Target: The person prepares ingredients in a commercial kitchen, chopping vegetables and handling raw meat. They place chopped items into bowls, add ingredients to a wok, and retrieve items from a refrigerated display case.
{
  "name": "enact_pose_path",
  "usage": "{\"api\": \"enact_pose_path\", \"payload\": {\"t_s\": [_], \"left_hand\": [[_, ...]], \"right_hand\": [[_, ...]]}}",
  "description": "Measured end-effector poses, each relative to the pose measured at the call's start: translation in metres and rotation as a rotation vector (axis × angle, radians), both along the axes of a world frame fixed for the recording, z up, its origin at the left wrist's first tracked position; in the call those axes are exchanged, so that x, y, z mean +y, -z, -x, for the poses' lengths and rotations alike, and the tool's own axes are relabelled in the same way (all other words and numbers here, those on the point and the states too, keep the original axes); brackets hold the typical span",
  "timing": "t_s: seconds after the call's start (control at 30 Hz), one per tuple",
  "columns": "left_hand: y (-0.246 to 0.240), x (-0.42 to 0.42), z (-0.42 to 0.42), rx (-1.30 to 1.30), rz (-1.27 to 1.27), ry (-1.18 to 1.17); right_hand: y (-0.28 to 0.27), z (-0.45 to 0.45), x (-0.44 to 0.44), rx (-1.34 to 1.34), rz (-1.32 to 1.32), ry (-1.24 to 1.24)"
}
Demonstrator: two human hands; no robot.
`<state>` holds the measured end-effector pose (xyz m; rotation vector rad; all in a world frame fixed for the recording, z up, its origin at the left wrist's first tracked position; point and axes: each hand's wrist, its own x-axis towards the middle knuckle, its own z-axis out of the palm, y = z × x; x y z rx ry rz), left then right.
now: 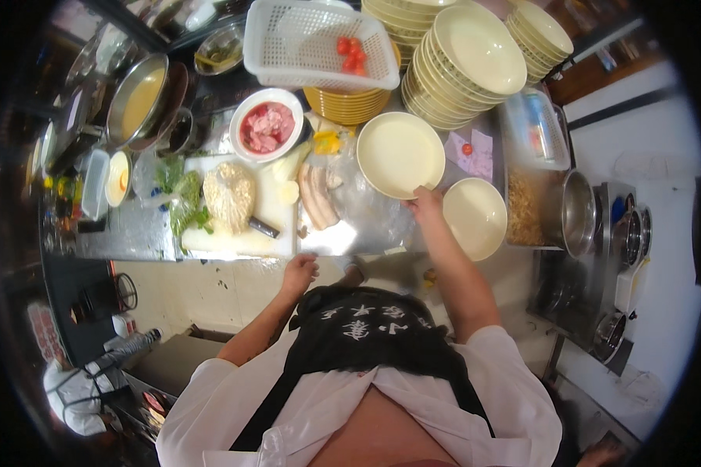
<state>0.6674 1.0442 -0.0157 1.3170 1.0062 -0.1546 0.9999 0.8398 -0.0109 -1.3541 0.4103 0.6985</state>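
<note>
My right hand (425, 204) grips the near rim of a cream-coloured bowl (401, 155) above the steel counter. A second cream bowl (475, 219) sits just right of that hand, at the counter's front edge. My left hand (301, 273) hangs in front of the counter edge, fingers loosely curled, with nothing seen in it. Beyond it lies a white cutting board (239, 242) with a plastic bag of pale chopped food (229, 195), a bag of chopped greens (185, 201) and a dark handle (263, 227). A strip of pork belly (317, 198) lies between the board and the held bowl.
Tall bowl stacks (461, 70) stand at the back, beside a white plastic basket (321, 76) holding tomatoes. A white bowl of raw meat (267, 125) stands behind the board. Metal pots (578, 213) are at the right. A person (79, 397) in white is at the far lower left.
</note>
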Motion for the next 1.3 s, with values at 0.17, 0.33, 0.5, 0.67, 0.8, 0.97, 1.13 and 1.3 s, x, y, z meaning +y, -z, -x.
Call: {"api": "enact_pose_path", "payload": {"t_s": [0.17, 0.33, 0.5, 0.67, 0.8, 0.97, 1.13, 1.3], "left_hand": [[-0.097, 0.03, -0.094, -0.278, -0.158, 0.021], [-0.193, 0.092, -0.219, -0.539, -0.118, -0.276], [-0.237, 0.143, -0.294, -0.518, 0.207, -0.317], [-0.234, 0.172, -0.323, -0.576, 0.208, -0.456], [-0.225, 0.2, -0.303, -0.616, 0.298, -0.521], [-0.223, 0.236, -0.23, -0.75, 0.45, -0.778], [-0.192, 0.254, -0.148, -0.935, 0.262, -1.003], [-0.157, 0.289, -0.07, -0.936, 0.166, -1.198]], "right_hand": [[-0.042, 0.021, -0.017, -0.023, -0.113, 0.12], [-0.088, 0.04, -0.049, 0.004, -0.039, 0.186], [-0.115, 0.057, -0.108, -0.031, 0.055, 0.228], [-0.123, 0.077, -0.156, -0.017, 0.14, 0.369], [-0.109, 0.087, -0.188, -0.033, 0.079, 0.434], [-0.069, 0.091, -0.217, 0.039, 0.064, 0.477], [-0.041, 0.086, -0.231, 0.071, 0.058, 0.422], [-0.036, 0.076, -0.23, 0.144, 0.068, 0.452]]}}
